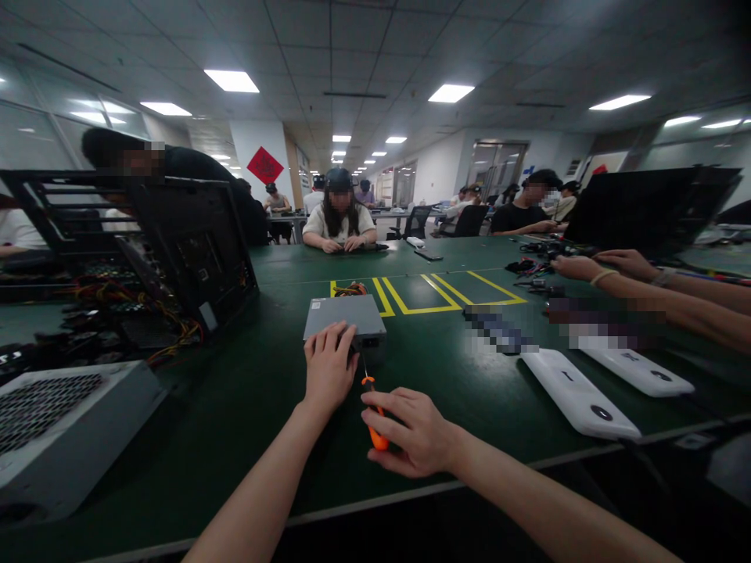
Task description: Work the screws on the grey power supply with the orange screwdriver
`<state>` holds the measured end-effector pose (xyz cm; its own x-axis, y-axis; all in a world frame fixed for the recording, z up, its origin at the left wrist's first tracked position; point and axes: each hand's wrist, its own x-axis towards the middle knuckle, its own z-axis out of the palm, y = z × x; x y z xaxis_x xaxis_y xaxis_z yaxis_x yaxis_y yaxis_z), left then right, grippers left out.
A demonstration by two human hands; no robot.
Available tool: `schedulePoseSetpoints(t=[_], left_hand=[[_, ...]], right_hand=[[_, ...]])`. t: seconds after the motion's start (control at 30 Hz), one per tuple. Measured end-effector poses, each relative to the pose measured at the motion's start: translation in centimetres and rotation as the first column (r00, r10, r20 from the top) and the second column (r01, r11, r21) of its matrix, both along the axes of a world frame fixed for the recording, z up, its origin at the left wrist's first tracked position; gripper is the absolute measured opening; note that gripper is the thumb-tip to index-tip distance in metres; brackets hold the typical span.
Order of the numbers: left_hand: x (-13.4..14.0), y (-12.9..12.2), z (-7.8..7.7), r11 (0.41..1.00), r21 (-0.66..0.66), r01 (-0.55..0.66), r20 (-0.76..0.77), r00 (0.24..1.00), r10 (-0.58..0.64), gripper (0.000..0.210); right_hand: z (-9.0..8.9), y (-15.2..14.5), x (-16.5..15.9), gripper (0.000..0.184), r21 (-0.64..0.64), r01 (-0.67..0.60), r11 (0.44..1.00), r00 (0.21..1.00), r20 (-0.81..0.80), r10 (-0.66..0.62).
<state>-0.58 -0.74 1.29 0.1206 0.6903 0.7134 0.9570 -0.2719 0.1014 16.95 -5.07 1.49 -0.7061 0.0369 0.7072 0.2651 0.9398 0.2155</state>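
A grey metal computer power supply (pixel 340 310) lies on the green table, a bundle of coloured wires (pixel 350 289) at its far side. My left hand (pixel 329 361) rests on its top and near edge, fingers laid out over the casing. In my right hand (pixel 411 430) is a screwdriver (pixel 379 438) with an orange handle, held between thumb and fingers. Its thin shaft points away from me, toward the near face of the power supply beside the socket. Whether the tip touches a screw there, I cannot tell.
An open computer case (pixel 193 250) stands at the left, behind a larger grey power supply (pixel 70 422). Yellow tape (pixel 431 310) marks the table (pixel 446 367). Two white devices (pixel 578 391) lie at the right, near a co-worker's hands (pixel 578 268). Another person (pixel 340 219) sits opposite.
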Motion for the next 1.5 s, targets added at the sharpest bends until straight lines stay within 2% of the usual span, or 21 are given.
schedulePoseSetpoints(t=[0.13, 0.23, 0.4, 0.5, 0.57, 0.63, 0.77, 0.83, 1.0, 1.07, 1.17, 1.27, 1.4, 1.5], left_hand=[[0.1, 0.2, -0.11, 1.0, 0.015, -0.022, 0.005, 1.0, 0.022, 0.04], [0.2, 0.27, -0.16, 1.0, 0.021, -0.022, 0.006, 1.0, 0.022, 0.039], [0.35, 0.42, -0.11, 1.0, 0.017, -0.019, 0.034, 0.999, 0.018, 0.039], [0.21, 0.49, 0.07, 1.0, 0.003, -0.008, 0.06, 0.998, 0.008, 0.039], [0.06, 0.5, 0.24, 1.0, -0.006, 0.001, 0.071, 0.997, -0.001, 0.04], [-0.05, 0.47, 0.41, 1.0, -0.013, 0.005, 0.08, 0.997, -0.004, 0.04], [-0.08, 0.39, 0.63, 1.0, -0.015, 0.002, 0.096, 0.995, 0.0, 0.039], [-0.04, 0.36, 0.69, 1.0, -0.018, 0.003, 0.097, 0.995, -0.001, 0.038], [-0.11, 0.39, 0.76, 1.0, -0.03, 0.003, 0.1, 0.995, 0.0, 0.038], [-0.21, 0.41, 0.79, 1.0, -0.024, 0.007, 0.103, 0.995, -0.005, 0.037], [-0.34, 0.42, 0.81, 1.0, -0.016, 0.008, 0.112, 0.994, -0.006, 0.037], [-0.35, 0.4, 0.78, 1.0, -0.015, -0.002, 0.117, 0.993, 0.004, 0.036], [-0.27, 0.38, 0.64, 1.0, -0.007, -0.017, 0.103, 0.995, 0.017, 0.037], [-0.3, 0.42, 0.52, 1.0, -0.006, -0.008, 0.095, 0.995, 0.009, 0.037]], right_hand=[[-0.6, 0.32, 0.03, 0.037, -0.062, 0.001, 0.998, 0.995, -0.102, -0.008], [-0.46, 0.29, 0.03, 0.04, -0.095, -0.006, 0.995, 0.998, -0.06, 0.0], [0.11, 0.01, -0.03, 0.032, -0.036, 0.006, 0.999, 1.0, 0.027, -0.005], [-0.2, 0.19, 0.05, 0.033, -0.079, 0.002, 0.997, 1.0, -0.027, -0.004], [-0.38, 0.31, 0.13, 0.04, -0.123, -0.014, 0.992, 0.998, -0.059, 0.007], [-0.32, 0.27, 0.17, 0.043, -0.159, -0.033, 0.987, 0.999, -0.028, 0.029], [0.13, -0.1, 0.08, 0.035, -0.1, 0.006, 0.995, 0.997, 0.082, 0.003], [0.09, -0.16, 0.05, 0.033, -0.08, 0.012, 0.997, 0.998, 0.055, -0.008], [-0.32, 0.1, 0.17, 0.039, -0.157, -0.031, 0.987, 0.999, -0.046, 0.024], [-0.17, 0.08, 0.18, 0.04, -0.166, -0.035, 0.985, 0.999, -0.012, 0.033], [0.08, -0.06, 0.06, 0.036, -0.112, 0.012, 0.994, 0.997, 0.077, -0.004], [-0.17, -0.01, -0.09, 0.035, -0.074, 0.015, 0.997, 0.999, 0.038, -0.012], [-0.57, 0.14, -0.11, 0.039, -0.153, -0.005, 0.988, 0.999, -0.041, -0.001], [-0.26, 0.0, -0.04, 0.039, -0.156, 0.012, 0.988, 0.999, 0.052, -0.004]])
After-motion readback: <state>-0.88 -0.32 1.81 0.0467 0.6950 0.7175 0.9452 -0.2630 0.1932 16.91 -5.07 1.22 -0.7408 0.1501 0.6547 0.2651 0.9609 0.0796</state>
